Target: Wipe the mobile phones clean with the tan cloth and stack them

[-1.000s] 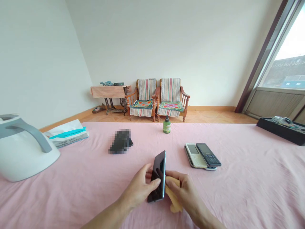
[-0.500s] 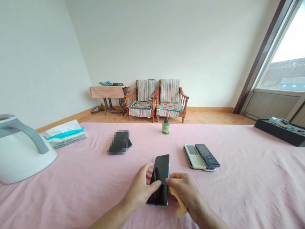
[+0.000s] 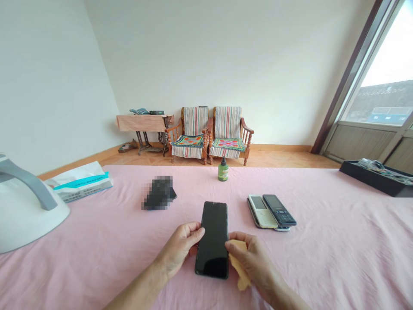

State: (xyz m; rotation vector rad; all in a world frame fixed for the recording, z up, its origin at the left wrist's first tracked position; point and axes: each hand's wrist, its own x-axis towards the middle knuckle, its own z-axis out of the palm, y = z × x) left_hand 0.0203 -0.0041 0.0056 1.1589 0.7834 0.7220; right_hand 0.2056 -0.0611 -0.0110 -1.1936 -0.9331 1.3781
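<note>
Yellow cloth (image 3: 241,272), creased, at the right edge of the black phone (image 3: 212,237), pinched in the right hand (image 3: 251,256), whose fingers and thumb reach that edge. Left hand (image 3: 180,245), clamped on the black phone's left edge, thumb at the front, other fingers partly hidden behind. Likely hazard: a slip of the black phone onto the pink sheet (image 3: 322,258) below it, should the left grip slacken or the cloth slide between fingers and edge. Black phone, between both hands: slim, screen facing the person, dark and glossy, a curved reflection low on the glass, corners rounded; contact with the sheet cannot be told. Beyond it to the right, white keypad phone (image 3: 267,218) and dark keypad phone (image 3: 280,212), side by side; beyond it to the left, dark item (image 3: 158,193), pixelated; farther beyond, green bottle (image 3: 223,173), then two wooden armchairs (image 3: 227,144)
</note>
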